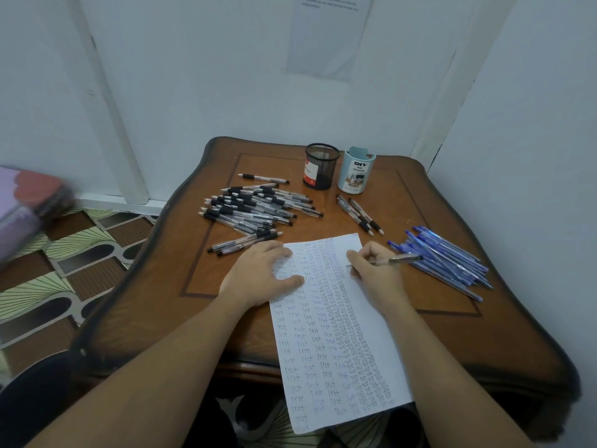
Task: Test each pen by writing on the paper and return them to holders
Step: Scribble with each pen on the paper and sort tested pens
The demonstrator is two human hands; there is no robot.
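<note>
Pen (399, 259) is pinched in your right hand (371, 273), fingers (360, 253) curled low by the tip, which touches the paper (326, 334) near its far right corner. Likely a light, stiff, slick barrel, so keep the hold low. Your left hand (261, 273) lies flat and spread, pinning the thin sheet, which overhangs the desk's (420, 334) near edge. Mesh holder (320, 166) and blue holder (355, 171) stand by the far edge.

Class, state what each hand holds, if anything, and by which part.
The right hand pinches a pen near its writing tip. The left hand holds nothing; it presses flat on the paper.
</note>
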